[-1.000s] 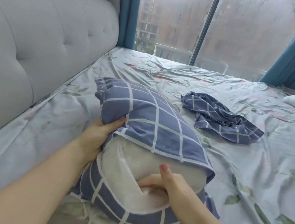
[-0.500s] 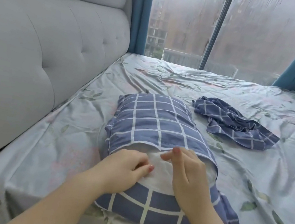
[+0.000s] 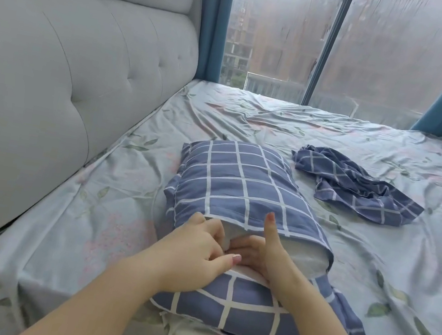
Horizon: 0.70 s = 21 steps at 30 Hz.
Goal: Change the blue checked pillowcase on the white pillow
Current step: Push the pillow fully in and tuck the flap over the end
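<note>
Head view: left hand [image 3: 192, 254], fingers curled, sits at the pillow's [image 3: 308, 253] open end; grip undeterminable. Pillowcase [image 3: 240, 182] covers most of the pillow. Right hand [image 3: 265, 258] adjoins, thumb raised, fingers curled; grip undeterminable. Second pillowcase [image 3: 355, 185] lies crumpled right of the pillow.

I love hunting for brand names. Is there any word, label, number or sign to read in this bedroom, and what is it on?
There is no text to read.
The checked pillowcase, the loose pillowcase, the leafy bedsheet and the headboard show only patterns or plain fabric.
The buildings beyond the window are too blurred to show any sign.
</note>
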Each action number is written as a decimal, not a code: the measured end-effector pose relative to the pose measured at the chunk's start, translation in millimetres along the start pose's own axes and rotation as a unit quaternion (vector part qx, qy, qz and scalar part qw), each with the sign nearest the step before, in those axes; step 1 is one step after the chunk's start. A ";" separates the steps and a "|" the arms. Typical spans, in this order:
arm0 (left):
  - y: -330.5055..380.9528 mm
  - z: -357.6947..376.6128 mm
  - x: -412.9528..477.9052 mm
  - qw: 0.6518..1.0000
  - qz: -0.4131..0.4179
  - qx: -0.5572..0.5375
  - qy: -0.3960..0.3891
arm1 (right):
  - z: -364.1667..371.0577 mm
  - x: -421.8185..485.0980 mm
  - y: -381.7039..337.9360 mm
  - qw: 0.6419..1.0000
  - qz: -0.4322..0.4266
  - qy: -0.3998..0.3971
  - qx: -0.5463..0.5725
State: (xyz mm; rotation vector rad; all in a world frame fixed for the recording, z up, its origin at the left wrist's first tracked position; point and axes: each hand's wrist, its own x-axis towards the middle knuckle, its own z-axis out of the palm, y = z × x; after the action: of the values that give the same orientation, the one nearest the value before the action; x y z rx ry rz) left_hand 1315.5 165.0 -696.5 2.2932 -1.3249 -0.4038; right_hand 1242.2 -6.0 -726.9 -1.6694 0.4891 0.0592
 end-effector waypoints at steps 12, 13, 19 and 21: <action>-10.9 -0.7 22.3 0.976 0.111 -0.117 0.147 | -20.3 16.6 -12.8 0.971 0.123 -0.202 -0.033; -14.4 1.7 27.9 0.973 0.115 -0.102 0.172 | -20.7 16.2 -14.3 0.972 0.121 -0.201 -0.023; -43.8 15.4 61.1 0.961 0.052 0.038 0.268 | -28.6 4.8 -13.1 0.998 -0.061 0.021 0.011; -53.3 19.6 67.3 0.978 0.026 -0.038 0.204 | -35.2 -14.5 -15.6 0.973 -0.177 0.129 -0.070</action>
State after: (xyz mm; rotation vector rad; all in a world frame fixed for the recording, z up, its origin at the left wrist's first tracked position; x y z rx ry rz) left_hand 1378.7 124.8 -742.6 2.1246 -1.1363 0.0365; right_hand 1226.1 -34.4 -701.8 -1.8912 0.3802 -0.3990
